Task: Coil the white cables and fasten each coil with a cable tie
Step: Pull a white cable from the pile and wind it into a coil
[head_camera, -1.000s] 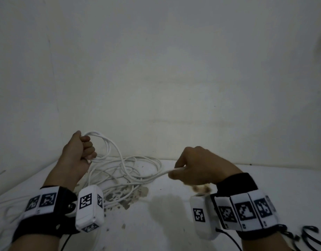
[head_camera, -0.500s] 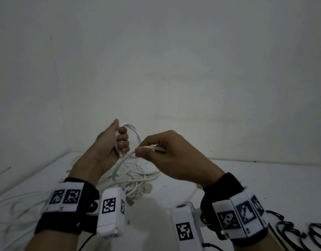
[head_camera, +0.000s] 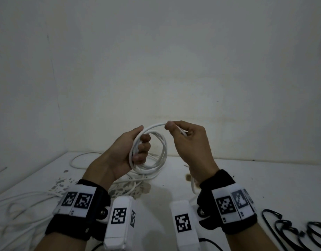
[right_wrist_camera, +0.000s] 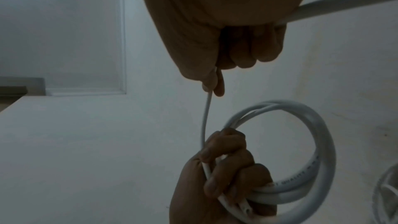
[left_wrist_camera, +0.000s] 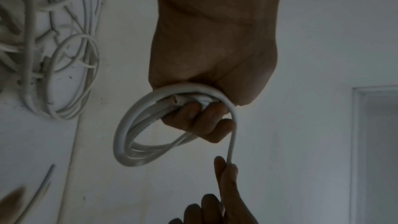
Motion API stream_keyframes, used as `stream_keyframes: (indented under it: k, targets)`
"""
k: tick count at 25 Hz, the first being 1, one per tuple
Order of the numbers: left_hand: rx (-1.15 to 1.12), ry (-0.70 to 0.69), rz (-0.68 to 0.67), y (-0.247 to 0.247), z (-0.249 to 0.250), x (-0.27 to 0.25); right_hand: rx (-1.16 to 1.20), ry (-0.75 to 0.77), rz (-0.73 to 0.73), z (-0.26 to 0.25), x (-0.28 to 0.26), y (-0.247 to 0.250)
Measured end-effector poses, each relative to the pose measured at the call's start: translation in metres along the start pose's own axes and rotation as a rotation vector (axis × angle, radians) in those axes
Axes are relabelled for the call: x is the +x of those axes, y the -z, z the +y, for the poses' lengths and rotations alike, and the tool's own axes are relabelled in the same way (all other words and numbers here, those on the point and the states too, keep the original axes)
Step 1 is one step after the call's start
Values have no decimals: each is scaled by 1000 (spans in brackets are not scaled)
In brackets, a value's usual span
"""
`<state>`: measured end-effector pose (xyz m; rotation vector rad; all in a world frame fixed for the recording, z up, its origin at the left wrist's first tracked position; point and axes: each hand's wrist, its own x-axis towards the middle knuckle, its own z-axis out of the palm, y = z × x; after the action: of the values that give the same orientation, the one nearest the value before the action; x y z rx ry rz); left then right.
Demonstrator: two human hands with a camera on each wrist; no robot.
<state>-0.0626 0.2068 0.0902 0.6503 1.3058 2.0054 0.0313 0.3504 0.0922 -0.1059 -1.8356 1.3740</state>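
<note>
Fingers of the left hand (head_camera: 127,151) curl round the cable coil (head_camera: 156,160); the right hand (head_camera: 190,142) pinches its free strand above.

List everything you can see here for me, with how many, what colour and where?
Cable coil: one, white, several loops, held up above the table.
Loose cables: a tangle, count unclear, white, on the table at left and under the coil.
Cable ties: several, black, looped, on the table at the near right edge.
Table: one, white, with chipped patches near the loose cables.
Wall: white, behind the table.
Wrist bands: two, black with white marker tags, one on each wrist.
Left hand: grips the cable coil, fingers through its loops.
Right hand: pinches the cable strand leading into the coil.
</note>
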Motion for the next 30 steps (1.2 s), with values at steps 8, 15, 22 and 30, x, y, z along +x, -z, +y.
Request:
stream_keyframes:
  k: [8,15,22,30]
  targets:
    - [82,22,-32,-9,-6,1,75,-84,140,11,5,3]
    - [263,39,-13,-12,-6,-3,116,-138,163,10,5,3]
    - [427,22,52,-20,-10,-6,139,-135,176,3,8,14]
    - [417,-23,127,-12,-2,-8,136,-126,-66,-15,15,37]
